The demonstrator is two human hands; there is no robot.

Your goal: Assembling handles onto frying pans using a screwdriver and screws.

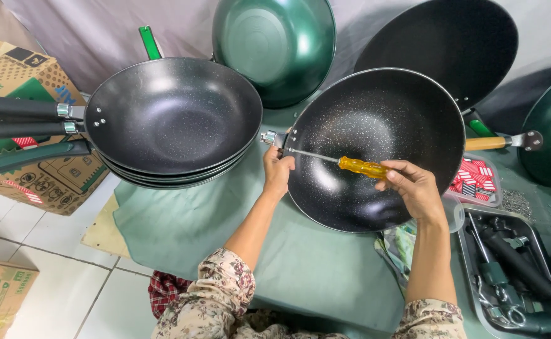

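Open green cloth [212, 232] is being left free across the lower middle of the frame, where a hand could be passed. The left of the frame is being blocked by a stack of black woks [173, 119] with handles jutting further left. The upper centre is being closed off by a green wok [274, 44], the lower right by a metal tray [542, 251] of parts.

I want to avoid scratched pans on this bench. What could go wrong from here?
The screwdriver in the right hand lies across the wok; a slip off the handle bracket might gouge the dark coating. The left hand grips the rim right beside the tip and could get jabbed.
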